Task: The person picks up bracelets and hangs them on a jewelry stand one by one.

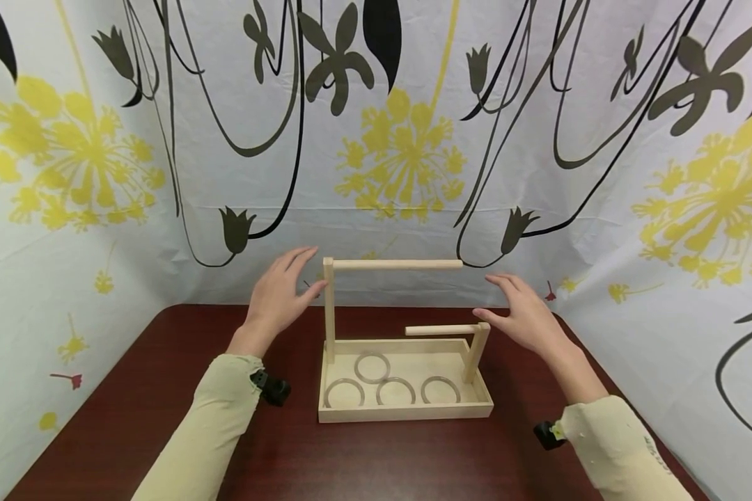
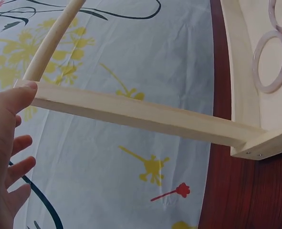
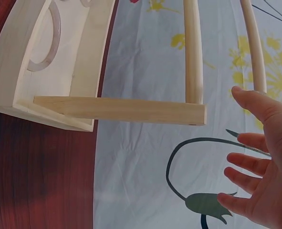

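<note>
Holding the left hand [image 1: 276, 296] up beside the top of a tall post [image 1: 329, 313], with fingers [image 2: 21, 142] loosely bent and parted wide from the thumb [image 2: 21, 97]. Pointing that thumb at the post's upper end; cannot tell touch from a narrow gap there. Holding the right hand [image 1: 520, 316] up at the opposite end, just beside the top of a short post [image 1: 476, 355], likewise with fingers wide, and apart from the wood in the right wrist view. Between the two, see a pale wooden tray [image 1: 407, 414] resting on the dark red-brown tabletop [image 1: 407, 459], carrying the tall post at its left end and the short post at its right. Note a long rod [image 1: 397, 264] running rightward from the tall post, and a lower, short rod [image 1: 441, 330] running leftward from the short post. Inside the tray, count four translucent rings [image 1: 440, 378] lying flat: three along the front, one farther back, touching or overlapping the middle front one. Behind, see a pale cloth [image 1: 407, 236] printed with yellow, grey and black flowers.
</note>
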